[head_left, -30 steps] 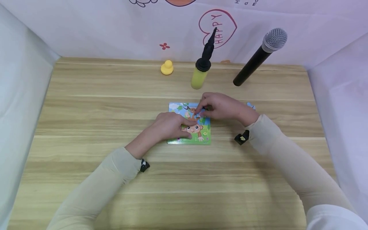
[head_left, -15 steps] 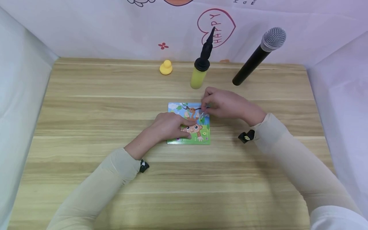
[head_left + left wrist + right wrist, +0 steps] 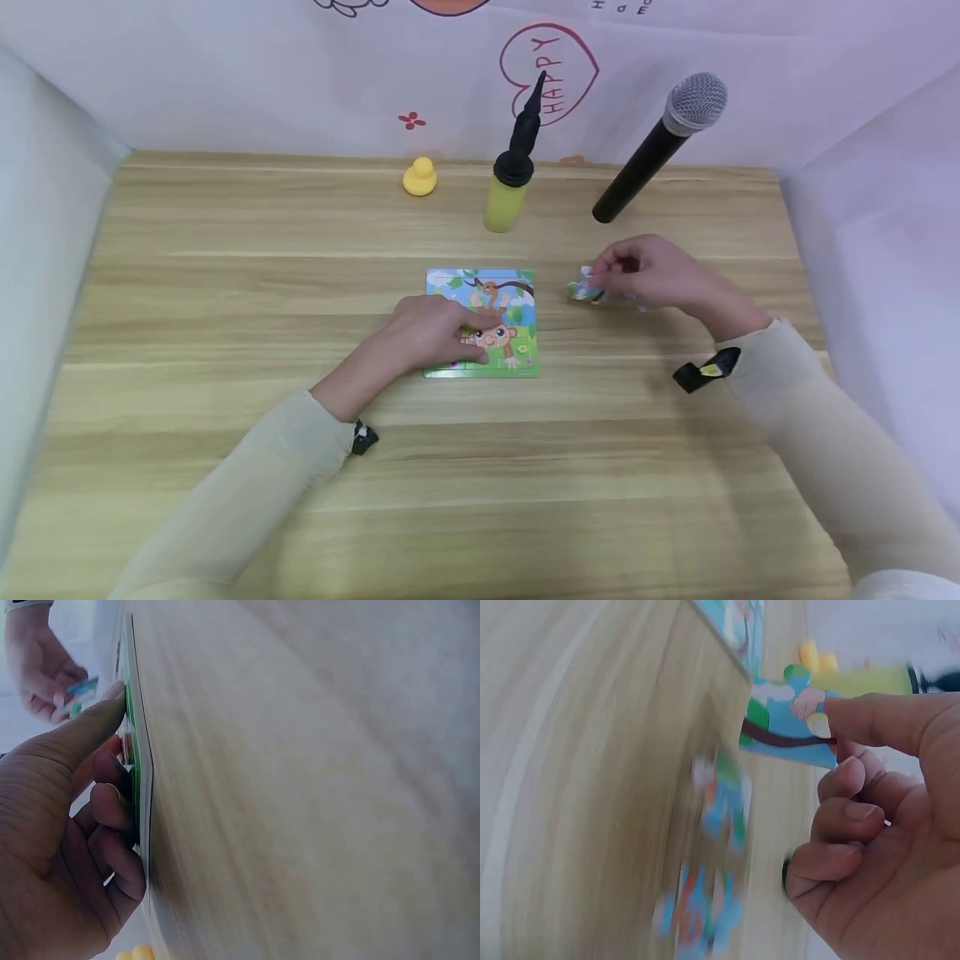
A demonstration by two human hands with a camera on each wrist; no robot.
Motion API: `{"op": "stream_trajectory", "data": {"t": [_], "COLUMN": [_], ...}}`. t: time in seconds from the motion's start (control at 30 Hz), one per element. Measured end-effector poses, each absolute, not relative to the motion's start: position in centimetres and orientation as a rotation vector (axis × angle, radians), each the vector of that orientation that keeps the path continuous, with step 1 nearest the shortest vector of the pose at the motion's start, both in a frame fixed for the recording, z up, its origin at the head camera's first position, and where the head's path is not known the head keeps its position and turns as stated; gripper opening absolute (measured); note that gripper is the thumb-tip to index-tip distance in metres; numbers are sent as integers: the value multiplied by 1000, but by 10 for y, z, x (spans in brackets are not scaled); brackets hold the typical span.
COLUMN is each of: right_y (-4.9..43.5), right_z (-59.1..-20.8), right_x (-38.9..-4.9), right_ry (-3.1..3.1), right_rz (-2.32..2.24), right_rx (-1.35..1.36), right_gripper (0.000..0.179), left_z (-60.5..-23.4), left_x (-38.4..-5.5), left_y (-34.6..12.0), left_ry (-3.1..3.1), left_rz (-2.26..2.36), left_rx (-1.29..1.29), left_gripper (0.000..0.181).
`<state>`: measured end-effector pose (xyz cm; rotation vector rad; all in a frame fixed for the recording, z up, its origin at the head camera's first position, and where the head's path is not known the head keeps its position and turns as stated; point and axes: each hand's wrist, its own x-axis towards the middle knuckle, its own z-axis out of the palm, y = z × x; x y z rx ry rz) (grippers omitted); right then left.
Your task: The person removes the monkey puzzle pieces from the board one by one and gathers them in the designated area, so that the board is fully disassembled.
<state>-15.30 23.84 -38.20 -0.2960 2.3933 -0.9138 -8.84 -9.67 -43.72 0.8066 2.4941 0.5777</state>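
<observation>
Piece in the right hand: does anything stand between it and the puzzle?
Nothing visible does: in the head view, only tabletop lies between the piece and the puzzle. The left hand, though, covers part of the puzzle's left side.

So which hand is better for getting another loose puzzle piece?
Probably the right hand. It's near the loose pieces, while the left hand rests on the puzzle. But the right pinches a puzzle piece, so it would likely have to put that down first.
</observation>
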Motion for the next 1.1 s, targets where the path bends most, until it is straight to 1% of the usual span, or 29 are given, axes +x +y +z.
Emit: {"op": "stream_trajectory", "data": {"t": [0.1, 0.3, 0.43, 0.6, 0.83, 1.0, 1.1], "right_y": [270, 324, 342, 352, 352, 356, 360], "right_z": [-381, -387, -396, -406, -407, -406, -404], "right_x": [-155, -163, -165, -169, -173, -176, -177], "right_ry": [2356, 2237, 2201, 2239, 2351, 2392, 2416], "right_rz": [-965, -1039, -1003, -910, -809, -762, -719], "right_rx": [-151, 56, 115, 115, 5, -37, -40], "right_gripper": [30, 37, 43, 47, 42, 29, 25], "left_z": [-437, -435, -434, -435, -435, -435, -435], "left_x": [-87, -84, -83, -84, -85, -86, -86], "left_y": [-99, -110, -115, -112, -103, -97, -93], "left_ry": [2499, 2506, 2508, 2498, 2493, 2479, 2478], "left_rz": [575, 553, 554, 582, 584, 599, 598], "left_rx": [793, 758, 742, 751, 759, 763, 766], "left_gripper": [56, 55, 56, 56, 56, 55, 55]}}
